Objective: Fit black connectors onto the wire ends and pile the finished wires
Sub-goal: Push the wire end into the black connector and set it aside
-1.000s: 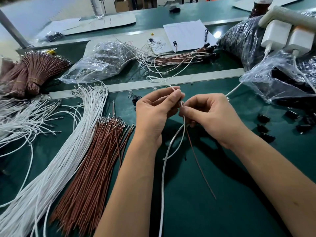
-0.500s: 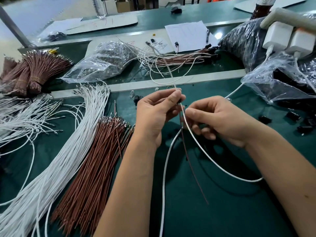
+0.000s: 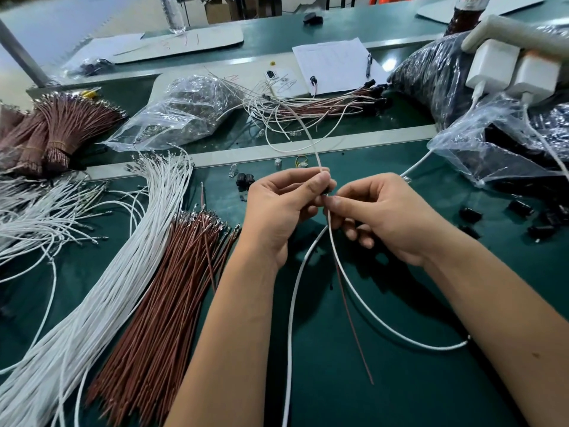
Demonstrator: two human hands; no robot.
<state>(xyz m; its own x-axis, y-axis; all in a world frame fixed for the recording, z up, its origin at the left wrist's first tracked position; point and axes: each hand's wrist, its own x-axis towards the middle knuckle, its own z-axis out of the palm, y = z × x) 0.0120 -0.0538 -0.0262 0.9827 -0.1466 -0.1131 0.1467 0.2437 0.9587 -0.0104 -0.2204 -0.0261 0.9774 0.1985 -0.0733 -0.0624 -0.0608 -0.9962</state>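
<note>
Hands meeting above green table (image 3: 400, 380), fingertips touching. Left hand (image 3: 277, 211) curled, thumb and forefinger pinching small black connector (image 3: 325, 192), mostly hidden behind thumb. Right hand (image 3: 378, 217) curled too, thumb and forefinger pinching white wire (image 3: 357, 288) just below connector. White wire looping down from right fingers, sweeping right across table toward right forearm. Another white stretch (image 3: 308, 134) rising from left fingertips toward far pile. Thin brown wire (image 3: 354, 328) hanging from between hands, slanting down to table. Thicker white cable (image 3: 291, 318) running down toward near edge.

Left of hands, flat on table: bundle of brown wires (image 3: 160, 303), and beside it, further left, broad bundle of white wires (image 3: 101, 288). Tied brown bundles (image 3: 55, 134) at far left. Beyond pale divider strip, pile of finished wires (image 3: 323, 103) with black ends, next to clear plastic bag (image 3: 178, 112). Loose black connectors (image 3: 523, 211) scattered right of right hand, near crumpled bag (image 3: 492, 149). White chargers (image 3: 508, 69) at upper right. Paper sheet (image 3: 332, 63) behind finished pile.
</note>
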